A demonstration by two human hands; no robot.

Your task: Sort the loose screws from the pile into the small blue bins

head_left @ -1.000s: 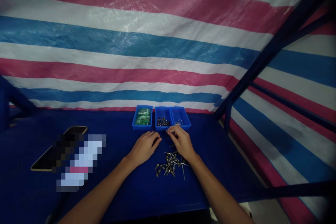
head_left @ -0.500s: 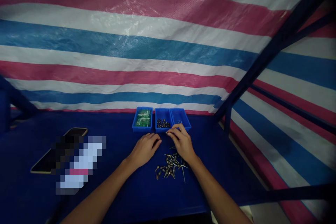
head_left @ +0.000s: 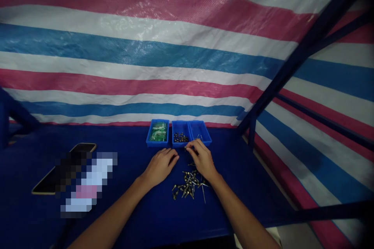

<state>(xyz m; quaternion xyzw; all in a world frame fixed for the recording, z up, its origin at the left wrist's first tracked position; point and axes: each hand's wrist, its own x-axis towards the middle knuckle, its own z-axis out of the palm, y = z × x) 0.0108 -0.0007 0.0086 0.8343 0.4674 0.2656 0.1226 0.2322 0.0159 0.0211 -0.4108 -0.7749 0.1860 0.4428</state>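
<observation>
My right hand pinches a small metal piece between thumb and fingertips, just in front of the blue bins. Its exact kind is too small to tell. My left hand rests on the table with bent fingers and the thumb a little apart; nothing shows in it. Below the right hand lies a loose pile of small metal pieces with brassy heads and thin silvery stems. A blue two-part bin holds small brassy parts on its left side and a few thin pins on its right.
Another blue bin, left of the two-part one, contains green and clear items. A phone and a blurred-out white item lie on the blue table at left. Striped sheeting hangs behind; a dark blue frame bar slants at right.
The right hand's fingers have drawn in and lowered slightly, showing more of the right compartment. The left hand stays in place. The view has shifted slightly.
</observation>
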